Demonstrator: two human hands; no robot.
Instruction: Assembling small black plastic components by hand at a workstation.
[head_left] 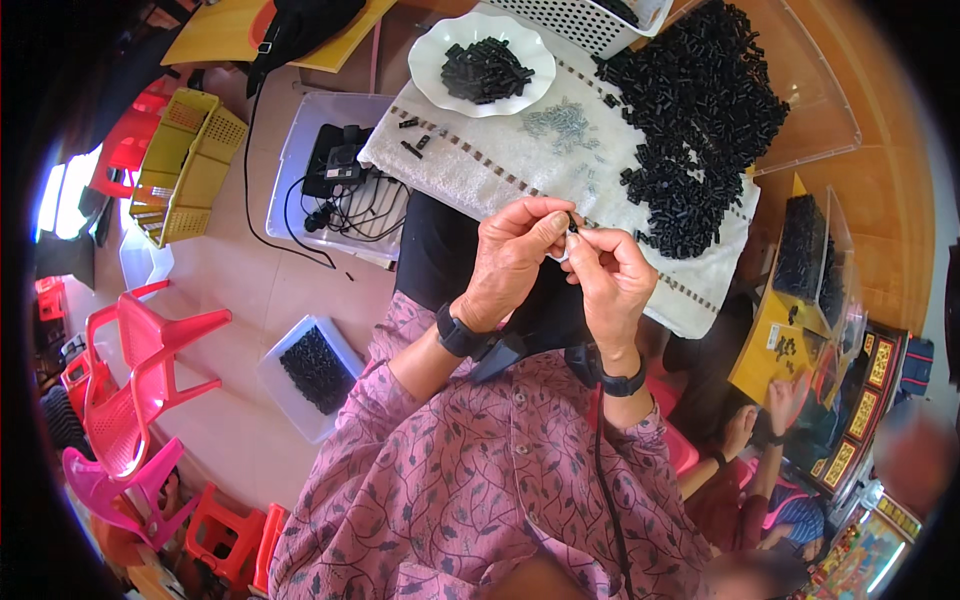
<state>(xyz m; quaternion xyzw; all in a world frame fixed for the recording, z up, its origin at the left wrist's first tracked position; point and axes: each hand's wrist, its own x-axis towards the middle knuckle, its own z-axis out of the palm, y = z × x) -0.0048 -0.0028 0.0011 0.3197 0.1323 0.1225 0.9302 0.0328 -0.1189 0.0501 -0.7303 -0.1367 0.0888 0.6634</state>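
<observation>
My left hand and my right hand meet above the near edge of a white towel. Between their fingertips is a small black plastic piece, pinched by both hands; its exact shape is mostly covered by the fingers. A big heap of similar black pieces spreads over the towel's right side. Farther left, a white scalloped plate holds more black pieces. Several tiny clear or silvery parts lie scattered mid-towel, and a few loose black pieces rest near its left edge.
Left of the towel stands a clear bin with cables and a device. A floor tub holds black pieces. Pink chairs and a yellow basket are at left. At right, another person's hands are beside a yellow board.
</observation>
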